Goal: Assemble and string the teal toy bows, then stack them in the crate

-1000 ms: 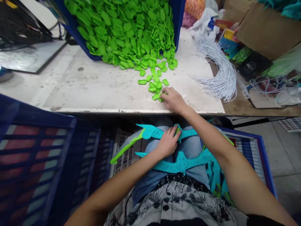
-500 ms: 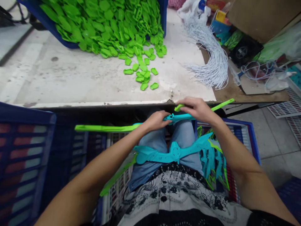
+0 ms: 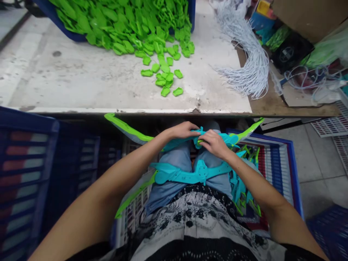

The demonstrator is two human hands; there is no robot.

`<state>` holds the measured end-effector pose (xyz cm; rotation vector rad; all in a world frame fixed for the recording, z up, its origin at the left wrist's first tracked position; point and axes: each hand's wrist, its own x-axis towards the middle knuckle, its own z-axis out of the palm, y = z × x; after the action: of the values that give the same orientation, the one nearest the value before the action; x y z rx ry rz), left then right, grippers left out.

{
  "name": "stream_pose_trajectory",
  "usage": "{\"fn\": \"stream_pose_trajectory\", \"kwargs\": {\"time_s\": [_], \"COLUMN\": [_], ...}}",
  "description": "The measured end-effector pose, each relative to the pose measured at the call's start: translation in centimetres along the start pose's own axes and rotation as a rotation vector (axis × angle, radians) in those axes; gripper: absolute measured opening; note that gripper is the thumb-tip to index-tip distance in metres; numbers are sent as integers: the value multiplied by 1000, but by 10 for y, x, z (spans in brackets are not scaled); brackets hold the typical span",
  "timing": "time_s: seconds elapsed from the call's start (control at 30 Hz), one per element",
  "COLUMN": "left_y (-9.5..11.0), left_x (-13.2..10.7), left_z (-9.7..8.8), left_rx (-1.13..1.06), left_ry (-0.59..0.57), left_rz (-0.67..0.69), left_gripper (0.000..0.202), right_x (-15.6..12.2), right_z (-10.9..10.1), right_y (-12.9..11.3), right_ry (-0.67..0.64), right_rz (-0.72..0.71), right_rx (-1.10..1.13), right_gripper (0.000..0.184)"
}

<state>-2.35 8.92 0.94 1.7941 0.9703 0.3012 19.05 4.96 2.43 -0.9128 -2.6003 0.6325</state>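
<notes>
A turquoise toy bow (image 3: 228, 139) with green limbs lies across my knees below the table edge. My left hand (image 3: 185, 130) is closed around it just left of its middle. My right hand (image 3: 214, 142) pinches a small green plastic piece (image 3: 200, 141) against the bow's middle; the fingers partly hide the piece. Nearer my body, a second turquoise toy bow (image 3: 201, 172) rests on my lap, and neither hand touches it.
A blue bin (image 3: 192, 16) spills many green pieces (image 3: 163, 78) onto the white table (image 3: 89, 83). White cords (image 3: 252, 69) lie at its right. Blue crates (image 3: 24, 156) stand on my left; a crate (image 3: 295, 170) with more bows (image 3: 240, 188) stands on my right.
The held bow has turned so its broad side and curved limbs show. My right hand has moved left and down, bringing the green piece onto the bow's middle.
</notes>
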Motion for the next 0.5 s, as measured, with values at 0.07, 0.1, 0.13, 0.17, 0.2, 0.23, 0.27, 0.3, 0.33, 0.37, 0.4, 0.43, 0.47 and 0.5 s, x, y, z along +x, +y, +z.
{"fn": "stream_pose_trajectory", "kwargs": {"time_s": [0.07,0.1,0.13,0.17,0.2,0.23,0.27,0.3,0.33,0.37,0.4,0.43,0.47,0.5], "left_y": [0,1,1,3,4,6,8,11,14,17,19,22,23,24], "left_x": [0,0,-1,-2,-3,-5,-6,-7,-8,-8,-8,-8,-8,-7], "left_z": [0,0,-1,-1,-2,-2,-2,-2,-1,0,1,3,5,7], "left_rx": [-8,-12,-15,-19,-20,-16,-2,25,69,125,187,243,287,316], "left_ry": [6,6,1,-4,-12,-21,-33,-41,-39,-26,-8,14,33,49], "left_rz": [4,7,7,1,-12,-30,-48,-67,-85,-104,-120,-134,-146,-152], "left_gripper": [46,46,47,47,48,49,51,54,57,59,61,62,60,57], "right_x": [-2,-3,-5,-7,-8,-10,-11,-12,-13,-14,-14,-14,-14,-13], "right_z": [5,8,10,13,16,19,23,26,29,31,32,33,32,31], "right_y": [-2,-3,-5,-7,-9,-11,-12,-12,-12,-10,-9,-7,-5,-2], "right_ry": [32,53,82,118,162,208,248,273,280,270,246,212,173,131], "right_rz": [14,24,41,68,110,164,223,280,324,355,372,380,382,380], "right_rx": [-30,-44,-63,-87,-115,-139,-153,-156,-151,-141,-133,-128,-126,-123], "right_gripper": [15,16,17,18,18,19,22,28,36,44,49,52,52,52]}}
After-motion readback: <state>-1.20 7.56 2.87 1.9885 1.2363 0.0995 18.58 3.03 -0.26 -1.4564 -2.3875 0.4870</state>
